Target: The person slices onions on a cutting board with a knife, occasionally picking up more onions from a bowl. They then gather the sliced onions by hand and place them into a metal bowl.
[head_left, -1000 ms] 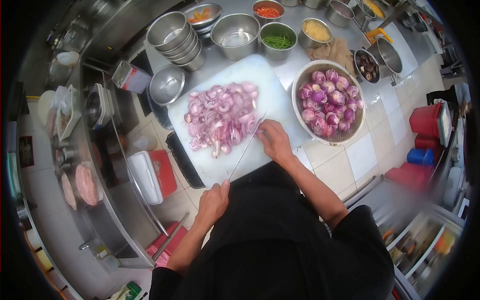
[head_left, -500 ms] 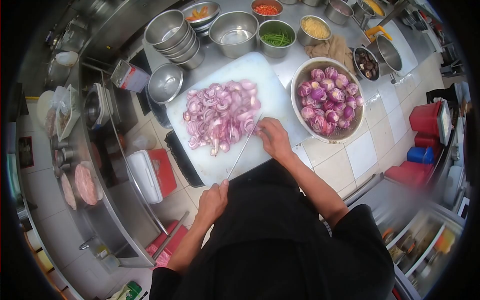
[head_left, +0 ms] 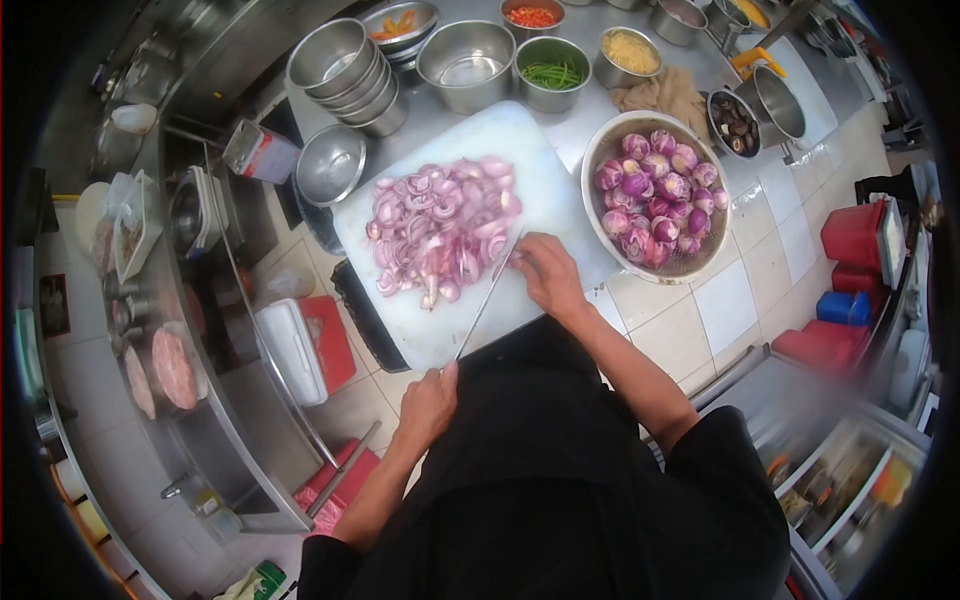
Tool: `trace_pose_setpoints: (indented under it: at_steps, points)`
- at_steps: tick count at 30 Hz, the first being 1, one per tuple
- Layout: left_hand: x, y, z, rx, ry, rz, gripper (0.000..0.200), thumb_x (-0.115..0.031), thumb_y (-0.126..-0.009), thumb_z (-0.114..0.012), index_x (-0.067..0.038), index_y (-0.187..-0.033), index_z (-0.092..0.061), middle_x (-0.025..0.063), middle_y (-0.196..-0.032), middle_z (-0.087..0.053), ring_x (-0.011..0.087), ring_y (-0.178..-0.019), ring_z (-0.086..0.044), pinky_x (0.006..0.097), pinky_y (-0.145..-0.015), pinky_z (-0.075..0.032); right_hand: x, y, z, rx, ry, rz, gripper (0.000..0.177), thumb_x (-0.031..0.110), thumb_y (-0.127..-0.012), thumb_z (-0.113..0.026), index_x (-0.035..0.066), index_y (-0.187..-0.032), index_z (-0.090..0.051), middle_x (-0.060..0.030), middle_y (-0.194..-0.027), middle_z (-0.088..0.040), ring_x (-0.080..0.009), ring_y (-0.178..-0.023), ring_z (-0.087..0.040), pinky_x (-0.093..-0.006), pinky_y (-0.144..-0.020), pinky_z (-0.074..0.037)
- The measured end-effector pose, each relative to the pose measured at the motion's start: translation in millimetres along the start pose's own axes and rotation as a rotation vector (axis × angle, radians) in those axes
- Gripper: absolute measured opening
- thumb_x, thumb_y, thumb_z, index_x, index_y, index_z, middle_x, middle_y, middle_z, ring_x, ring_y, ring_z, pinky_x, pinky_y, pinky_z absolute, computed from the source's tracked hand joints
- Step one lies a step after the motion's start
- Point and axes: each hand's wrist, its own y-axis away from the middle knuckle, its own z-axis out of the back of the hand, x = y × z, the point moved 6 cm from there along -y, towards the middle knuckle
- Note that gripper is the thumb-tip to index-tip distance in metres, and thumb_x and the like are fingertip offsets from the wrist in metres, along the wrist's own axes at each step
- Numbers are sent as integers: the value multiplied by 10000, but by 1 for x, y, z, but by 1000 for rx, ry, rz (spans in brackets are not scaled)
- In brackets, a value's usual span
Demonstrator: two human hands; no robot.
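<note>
My left hand (head_left: 429, 403) is closed around the handle of a knife (head_left: 481, 312), at the near edge of the white cutting board (head_left: 555, 165). The thin blade slants up and right across the board toward my right hand (head_left: 550, 275). That hand has its fingers bent together on a purple onion piece beside the blade; the piece is mostly hidden under the fingertips. Left of the blade lies a broad pile of sliced purple onions (head_left: 440, 220). A steel colander (head_left: 592, 165) of peeled whole purple onions (head_left: 655, 195) stands right of the board.
Stacked steel bowls (head_left: 340, 75) and a large steel bowl (head_left: 466, 70) stand behind the board. Beyond it are containers of green beans (head_left: 552, 75), chopped red pieces (head_left: 532, 18) and yellow shreds (head_left: 630, 52). A brown cloth (head_left: 665, 95) lies near the colander.
The view has shifted very slightly. My hands, the knife and the onion pile look nearly the same as before.
</note>
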Motion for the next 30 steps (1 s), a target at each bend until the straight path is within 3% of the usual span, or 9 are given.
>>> trace_pose_setpoints:
  at_steps: [6, 26, 30]
  points:
    - [-18, -22, 4, -72, 50, -98, 613, -442, -1050, -358, 80, -864, -618, 385, -810, -618, 572, -827, -591, 598, -788, -455, -4, 3, -2, -30, 37, 4, 241, -42, -768, -722, 2, -984, -625, -154, -974, -642, -358, -946, -615, -424, -816, -509]
    - [-14, 1, 9, -5, -2, -32, 621, -452, -1050, -355, 83, -861, -607, 388, -798, -614, 569, -821, -596, 597, -779, -457, -4, 6, -1, -50, 19, -24, 202, -49, -774, -706, 5, -954, -632, -153, -990, -654, -353, -947, -623, -421, -820, -514]
    - [-9, -22, -6, -42, -55, -25, 615, -448, -1050, -360, 81, -860, -609, 386, -794, -614, 566, -816, -599, 595, -774, -460, -4, 5, -2, -47, 24, -24, 200, -52, -772, -704, 6, -950, -633, -150, -976, -657, -350, -939, -626, -420, -814, -518]
